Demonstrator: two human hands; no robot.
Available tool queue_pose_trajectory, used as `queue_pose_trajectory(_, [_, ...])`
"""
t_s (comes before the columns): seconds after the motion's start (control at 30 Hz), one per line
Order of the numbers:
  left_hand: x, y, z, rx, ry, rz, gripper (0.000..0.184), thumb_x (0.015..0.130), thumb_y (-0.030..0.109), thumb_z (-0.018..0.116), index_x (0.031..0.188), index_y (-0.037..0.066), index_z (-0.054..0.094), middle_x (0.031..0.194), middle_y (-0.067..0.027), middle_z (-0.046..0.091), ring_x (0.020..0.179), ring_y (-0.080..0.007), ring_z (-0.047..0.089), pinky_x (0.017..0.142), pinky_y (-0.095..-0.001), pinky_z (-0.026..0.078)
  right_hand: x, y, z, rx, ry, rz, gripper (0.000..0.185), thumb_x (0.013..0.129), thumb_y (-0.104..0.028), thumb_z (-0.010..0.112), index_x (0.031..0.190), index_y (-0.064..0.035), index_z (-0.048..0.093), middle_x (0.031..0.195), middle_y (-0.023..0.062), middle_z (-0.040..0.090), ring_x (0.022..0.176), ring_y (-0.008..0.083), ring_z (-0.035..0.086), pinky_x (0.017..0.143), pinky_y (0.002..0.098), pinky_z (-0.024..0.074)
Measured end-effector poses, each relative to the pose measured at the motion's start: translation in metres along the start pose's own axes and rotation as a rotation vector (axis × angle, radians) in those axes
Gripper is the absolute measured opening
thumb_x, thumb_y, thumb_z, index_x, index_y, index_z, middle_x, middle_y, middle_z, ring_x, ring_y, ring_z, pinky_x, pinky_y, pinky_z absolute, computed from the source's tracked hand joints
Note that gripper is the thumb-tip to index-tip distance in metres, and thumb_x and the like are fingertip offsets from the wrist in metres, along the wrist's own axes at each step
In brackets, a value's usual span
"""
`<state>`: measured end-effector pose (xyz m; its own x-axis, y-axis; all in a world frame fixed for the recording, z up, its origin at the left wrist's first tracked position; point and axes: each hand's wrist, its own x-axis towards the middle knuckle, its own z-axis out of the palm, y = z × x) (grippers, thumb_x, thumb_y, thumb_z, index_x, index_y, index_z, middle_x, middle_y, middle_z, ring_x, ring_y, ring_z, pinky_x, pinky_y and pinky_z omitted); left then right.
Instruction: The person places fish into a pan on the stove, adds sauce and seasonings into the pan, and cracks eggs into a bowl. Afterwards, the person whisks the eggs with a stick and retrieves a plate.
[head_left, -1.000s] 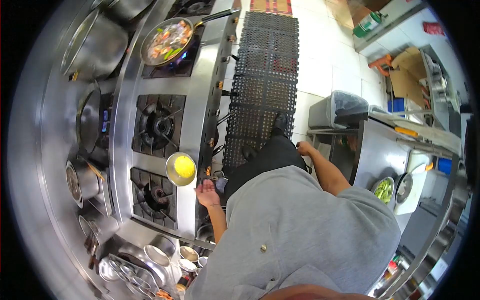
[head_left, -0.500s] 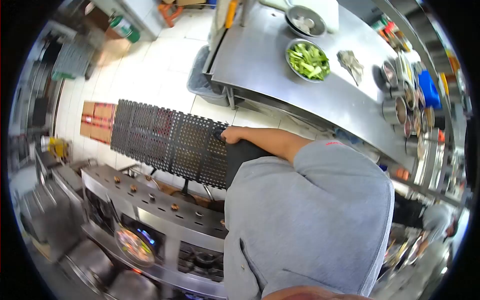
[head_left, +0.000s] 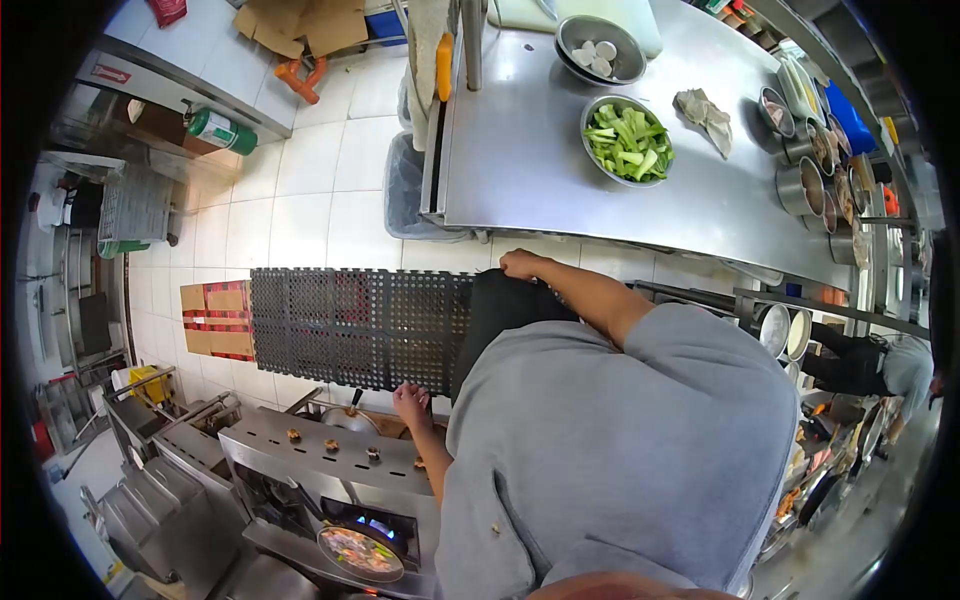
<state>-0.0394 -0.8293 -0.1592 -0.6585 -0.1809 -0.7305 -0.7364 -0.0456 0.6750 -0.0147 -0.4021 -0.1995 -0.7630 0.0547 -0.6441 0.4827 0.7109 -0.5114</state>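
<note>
My left hand (head_left: 411, 403) hangs beside the front edge of the stove (head_left: 375, 460), its fingers curled in, with nothing visible in it. Near my dark trousers, my right hand (head_left: 519, 265) is closed in a loose fist, and no object shows in it. It is closest to the near edge of the steel worktable (head_left: 520, 190). A metal bowl of cut green vegetables (head_left: 628, 142) sits on that table, beside a bowl with round white pieces (head_left: 597, 57) and a crumpled cloth (head_left: 705, 120). On the stove, a pan of food (head_left: 360, 552) stands by a blue flame.
A black perforated mat (head_left: 350, 325) covers the floor ahead, with flattened cardboard (head_left: 217, 320) at its far end. A lined bin (head_left: 405, 190) stands by the table's corner. Several metal pots line the table's right end. Another person (head_left: 905, 370) is at the far right.
The view has swung right, from the stove to the worktable. The pan and burners now lie lower in view. My left hand, earlier open near a yellow-filled bowl, is now curled; that bowl is out of view.
</note>
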Motion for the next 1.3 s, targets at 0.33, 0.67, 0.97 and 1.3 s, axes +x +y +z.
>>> queue_pose_trajectory(0.33, [0.046, -0.05, -0.045, 0.913, -0.373, 0.098, 0.011, 0.086, 0.015, 0.057, 0.093, 0.006, 0.055, 0.074, -0.0063, 0.057, 0.065, -0.0185, 0.055, 0.057, -0.0303, 0.046, 0.008, -0.054, -0.018, 0.083, 0.076, -0.002, 0.03, 0.075, -0.017, 0.055, 0.101, -0.0049, 0.063, 0.105, 0.0179, 0.062, 0.101, 0.0327, 0.058, 0.083, 0.0408, 0.046])
queue_pose_trajectory(0.67, [0.112, 0.012, -0.071, 1.256, -0.445, 0.486, 0.008, 0.083, 0.012, 0.059, 0.085, 0.004, 0.061, 0.076, -0.007, 0.059, 0.069, -0.0208, 0.055, 0.067, -0.0332, 0.045, 0.02, -0.064, 0.028, -0.087, 0.028, 0.072, 0.028, 0.075, -0.019, 0.051, 0.095, -0.0056, 0.066, 0.099, 0.0202, 0.064, 0.094, 0.0372, 0.06, 0.081, 0.0451, 0.0474])
queue_pose_trajectory(0.97, [0.132, 0.07, -0.066, 0.503, -0.216, -0.106, 0.008, 0.083, 0.01, 0.059, 0.085, 0.003, 0.054, 0.068, -0.0038, 0.052, 0.056, -0.0121, 0.048, 0.048, -0.0283, 0.04, 0.054, -0.089, 0.062, -0.134, -0.05, 0.151, 0.03, 0.072, -0.019, 0.053, 0.095, -0.0059, 0.066, 0.095, 0.0204, 0.064, 0.089, 0.0366, 0.062, 0.077, 0.0441, 0.049])
queue_pose_trajectory(1.3, [0.197, 0.162, -0.029, 0.535, -0.367, -0.296, 0.012, 0.085, 0.014, 0.06, 0.091, 0.007, 0.053, 0.06, -0.0005, 0.044, 0.047, -0.0119, 0.048, 0.038, -0.025, 0.04, 0.156, -0.09, 0.107, 0.628, -0.027, 0.572, 0.032, 0.082, -0.032, 0.051, 0.088, -0.0043, 0.065, 0.072, 0.0134, 0.062, 0.067, 0.0285, 0.06, 0.063, 0.0424, 0.0475])
